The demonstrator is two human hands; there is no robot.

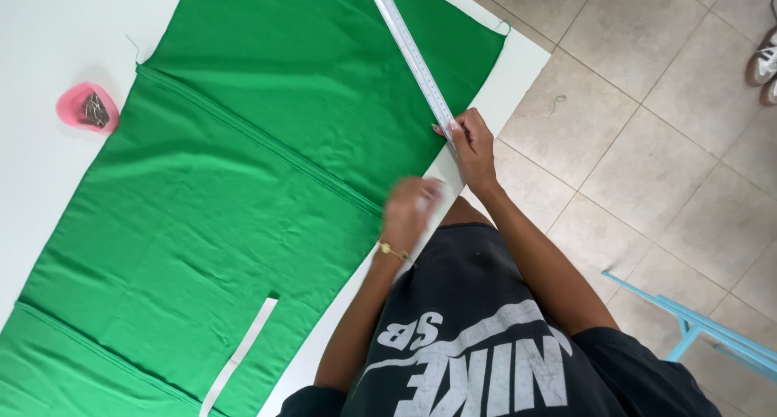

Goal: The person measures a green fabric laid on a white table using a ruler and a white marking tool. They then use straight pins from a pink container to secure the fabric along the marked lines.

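You are looking down on a white worktop whose edge runs diagonally from upper right to lower left. To its right lies a floor of large beige square tiles with pale grout lines, evenly lit, without hard shadows. A light-blue metal frame stands on the tiles at lower right. A white shoe rests at the upper right edge.

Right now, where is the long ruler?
In the head view the ruler lies slanted across the green fabric at upper centre, its near end pinned under the right hand at the table edge.
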